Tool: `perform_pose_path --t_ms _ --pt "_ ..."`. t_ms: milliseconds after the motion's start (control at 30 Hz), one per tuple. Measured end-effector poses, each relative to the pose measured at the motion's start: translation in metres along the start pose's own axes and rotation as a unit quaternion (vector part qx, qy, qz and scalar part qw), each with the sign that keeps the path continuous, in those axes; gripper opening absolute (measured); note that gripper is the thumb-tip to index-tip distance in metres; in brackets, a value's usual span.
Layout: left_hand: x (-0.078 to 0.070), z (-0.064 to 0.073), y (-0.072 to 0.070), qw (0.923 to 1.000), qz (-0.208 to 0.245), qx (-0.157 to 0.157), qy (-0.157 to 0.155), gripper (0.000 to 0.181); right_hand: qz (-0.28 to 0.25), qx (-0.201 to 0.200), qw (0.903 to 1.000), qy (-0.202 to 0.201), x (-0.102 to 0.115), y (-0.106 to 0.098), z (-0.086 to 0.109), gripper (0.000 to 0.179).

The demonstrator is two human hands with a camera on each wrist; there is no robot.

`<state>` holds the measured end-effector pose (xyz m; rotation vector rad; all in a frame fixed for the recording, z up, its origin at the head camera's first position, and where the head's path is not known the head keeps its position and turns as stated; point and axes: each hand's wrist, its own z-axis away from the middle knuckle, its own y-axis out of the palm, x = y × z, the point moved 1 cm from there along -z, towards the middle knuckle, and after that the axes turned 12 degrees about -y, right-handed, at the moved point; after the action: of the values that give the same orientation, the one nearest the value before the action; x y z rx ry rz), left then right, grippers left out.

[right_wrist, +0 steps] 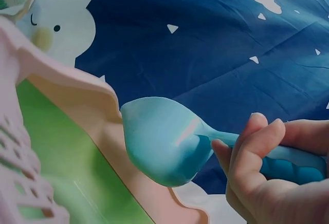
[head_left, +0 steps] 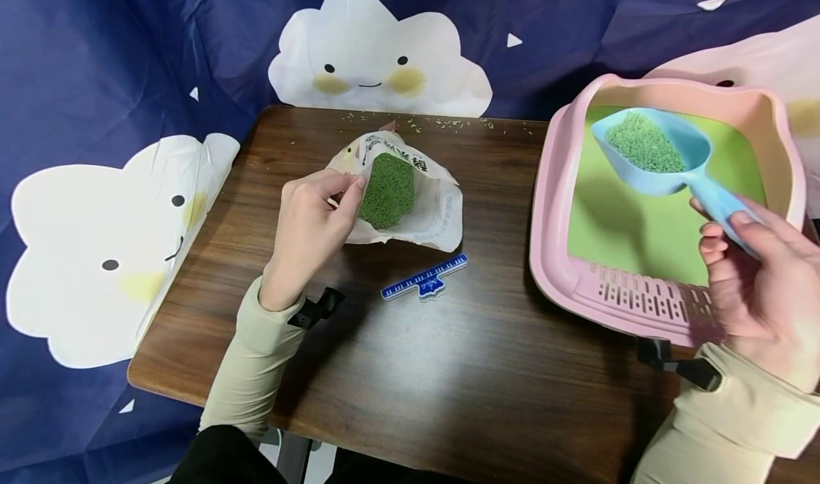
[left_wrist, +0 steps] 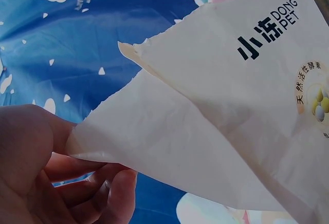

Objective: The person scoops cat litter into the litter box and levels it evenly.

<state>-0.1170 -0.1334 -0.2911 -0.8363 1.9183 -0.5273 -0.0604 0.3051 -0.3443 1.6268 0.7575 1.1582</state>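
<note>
My left hand [head_left: 317,221] pinches the near left edge of an open white paper bag [head_left: 445,213], whose mouth shows green granules [head_left: 388,192] inside. In the left wrist view the bag [left_wrist: 169,111] has printed lettering, and its torn corner is between my thumb and fingers. My right hand [head_left: 775,270] grips the handle of a light blue scoop [head_left: 663,181], heaped with green pellets [head_left: 643,144]. The scoop hangs over a pink litter box [head_left: 551,221] with a green floor. From the right wrist view, the scoop's underside [right_wrist: 159,136] shows above the box, with my fingers curled round the handle.
A blue bag clip [head_left: 426,277] lies on the brown wooden table [head_left: 448,377] in front of the bag. Pale crumbs [head_left: 448,122] are scattered along the table's back edge. The litter box has a slotted step [head_left: 647,295] at its near side. A blue cloud-patterned curtain [head_left: 544,14] hangs behind.
</note>
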Motion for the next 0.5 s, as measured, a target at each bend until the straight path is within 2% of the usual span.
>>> perform_pose_path --t_ms 133,233,367,500 --pt "0.0005 0.0003 0.0000 1.0000 -0.002 -0.002 0.002 0.035 0.033 -0.004 0.9995 -0.003 -0.0009 -0.0004 0.0007 0.034" --pt "0.0009 0.0003 0.0002 1.0000 -0.001 -0.003 0.004 0.036 0.066 -0.025 0.9974 -0.013 -0.0008 0.0002 0.0014 0.032" --pt "0.0013 0.0000 0.0005 1.0000 0.003 -0.003 0.005 0.038 0.134 -0.049 0.9896 -0.019 -0.0006 0.0010 0.0024 0.029" --pt "0.0012 0.0001 0.0007 1.0000 0.004 -0.002 0.004 0.038 0.177 -0.062 0.9822 -0.018 -0.0009 0.0003 0.0023 0.029"
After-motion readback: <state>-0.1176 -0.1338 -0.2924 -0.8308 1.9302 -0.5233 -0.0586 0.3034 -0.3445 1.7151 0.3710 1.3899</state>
